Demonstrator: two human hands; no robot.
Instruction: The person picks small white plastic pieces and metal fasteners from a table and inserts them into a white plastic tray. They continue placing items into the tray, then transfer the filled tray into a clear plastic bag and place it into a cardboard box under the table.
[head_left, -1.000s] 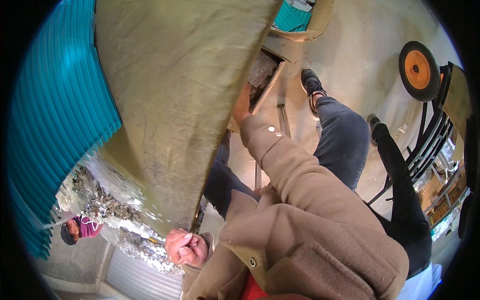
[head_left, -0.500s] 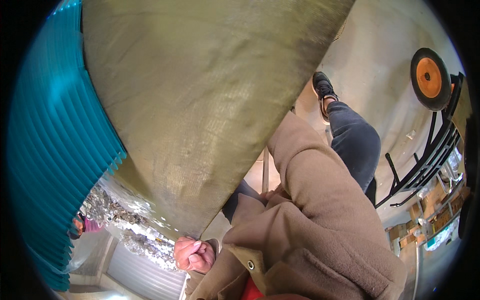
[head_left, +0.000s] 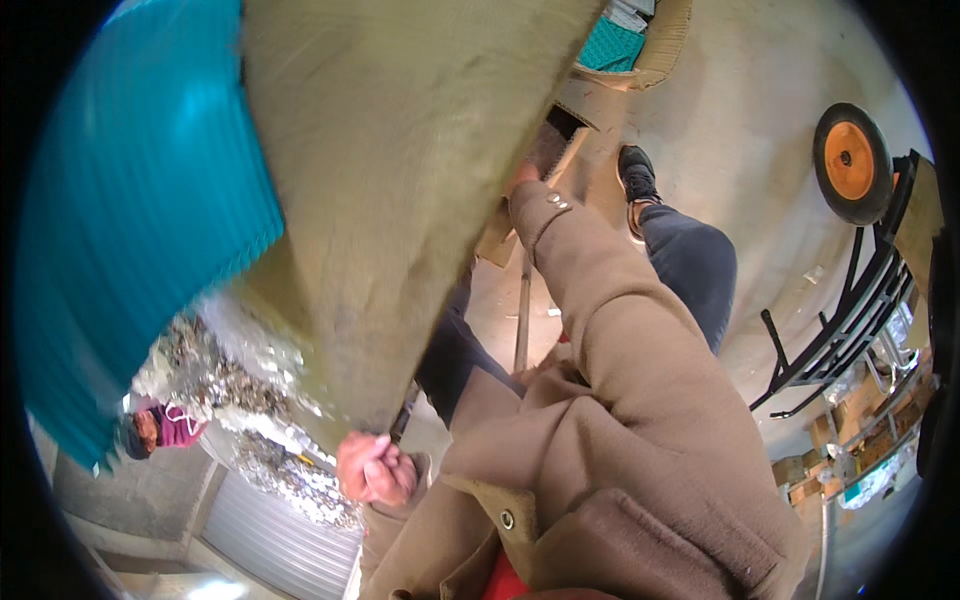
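My left hand point(head_left: 377, 470) is closed beside the near corner of a table with an olive-brown cover point(head_left: 370, 170); its fingers curl inward and hide whatever may be in them. My right arm, in a brown coat sleeve point(head_left: 590, 260), stretches forward along the table's right edge. At its end my right hand point(head_left: 525, 177) shows only in part, next to an open cardboard box point(head_left: 553, 148) low beside the table. The fingers of that hand are hidden. On the table's left lies a stack of ribbed teal sheets point(head_left: 150, 210), blurred by motion.
Shiny silvery pieces point(head_left: 230, 385) are heaped beyond the table's left edge, near another person in pink point(head_left: 180, 425). A cardboard box point(head_left: 660, 50) with teal material stands ahead. To the right are a black cart frame point(head_left: 850, 310) with an orange-hubbed wheel point(head_left: 850, 165) and shelved boxes point(head_left: 870, 420).
My right arm has swung forward from near my lap to the cardboard box. The view has shifted, bringing boxes beside the table into sight. My left hand remains closed by the corner.
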